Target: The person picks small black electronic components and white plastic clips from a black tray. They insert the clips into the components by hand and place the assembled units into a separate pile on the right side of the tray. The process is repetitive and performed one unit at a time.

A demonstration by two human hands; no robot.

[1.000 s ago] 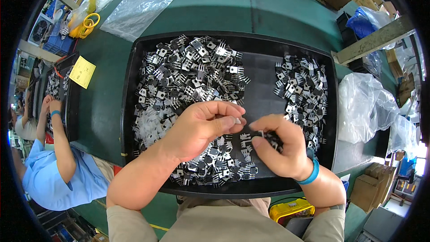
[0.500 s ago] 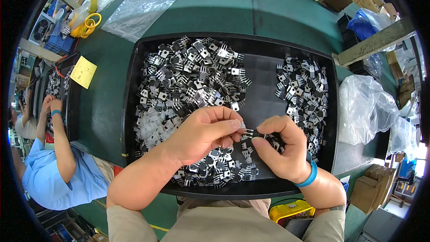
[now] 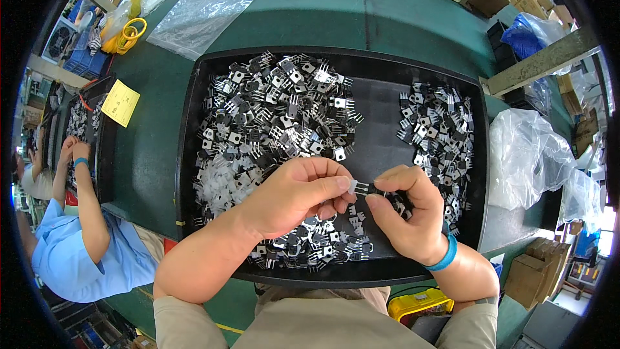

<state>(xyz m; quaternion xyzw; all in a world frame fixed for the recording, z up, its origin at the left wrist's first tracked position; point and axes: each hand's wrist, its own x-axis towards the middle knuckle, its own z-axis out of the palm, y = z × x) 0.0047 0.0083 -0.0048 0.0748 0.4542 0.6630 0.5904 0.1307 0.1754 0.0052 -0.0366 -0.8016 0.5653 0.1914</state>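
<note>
Between finger and thumb, my right hand (image 3: pixel 411 210) pinches a three-legged transistor (image 3: pixel 368 188) by its black body, legs pointing left. Opposite it, my left hand (image 3: pixel 302 189) pinches a small white plastic piece (image 3: pixel 352 185) at the tips of the legs. Both hands are over the black tray (image 3: pixel 387 276). A big pile of loose transistors (image 3: pixel 278 110) fills the tray's left part, and a heap of white plastic pieces (image 3: pixel 223 182) lies beside my left hand. Another transistor pile (image 3: pixel 436 123) runs along the right side, partly hidden by my right hand.
The tray rests on a green table (image 3: pixel 310 6). A clear plastic bag (image 3: pixel 216 3) lies behind it, a crumpled bag (image 3: pixel 526 155) to its right, and a yellow paper (image 3: pixel 121 103) to its left. A co-worker in blue (image 3: pixel 90 252) sits at another tray at left. Cardboard boxes (image 3: pixel 539 271) stand lower right.
Both hands have shifted very slightly to the right together. The white piece now shows more clearly at the ends of the transistor's legs.
</note>
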